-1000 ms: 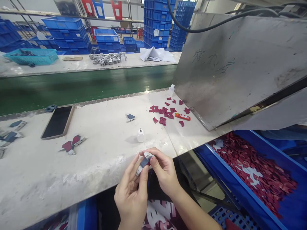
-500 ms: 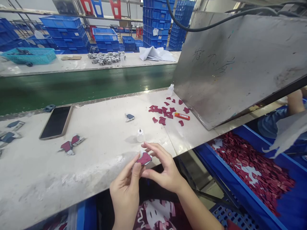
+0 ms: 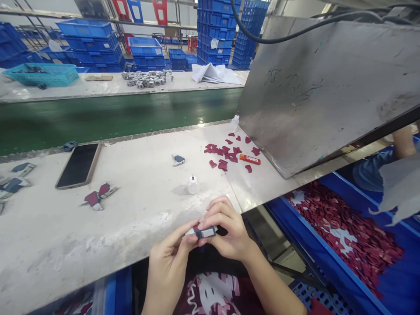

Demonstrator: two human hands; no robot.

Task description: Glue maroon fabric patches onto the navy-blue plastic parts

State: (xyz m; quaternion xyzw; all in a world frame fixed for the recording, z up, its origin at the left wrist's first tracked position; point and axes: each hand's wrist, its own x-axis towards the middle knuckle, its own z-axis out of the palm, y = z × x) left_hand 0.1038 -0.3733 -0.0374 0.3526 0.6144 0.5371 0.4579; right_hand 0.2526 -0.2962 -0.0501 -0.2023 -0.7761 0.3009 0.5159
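Observation:
Both hands meet at the table's front edge around one small part (image 3: 206, 232), grey and dark blue with a maroon face. My left hand (image 3: 173, 253) pinches its left end between thumb and fingers. On its right end, my right hand (image 3: 228, 225) is closed, fingertips over the maroon face and thumb below. Just beyond the hands stands a small white bottle with a thin needle tip (image 3: 193, 184). A similar grey-and-blue part (image 3: 178, 160) lies behind it. Farther right are scattered maroon pieces (image 3: 223, 164) and a red and yellow stick-like item (image 3: 250, 159).
A phone (image 3: 78, 166) and maroon-faced parts (image 3: 94, 199) lie on the left. A metal panel (image 3: 321, 92) slopes up at the right, above a blue bin (image 3: 328, 236) full of maroon pieces. A green conveyor belt (image 3: 131, 114) runs behind. Another person's arm (image 3: 404, 142) shows far right.
The held part has been turned so its grey-and-blue side faces me. My right fingers, spread before, have closed onto it. Both hands have shifted slightly toward me.

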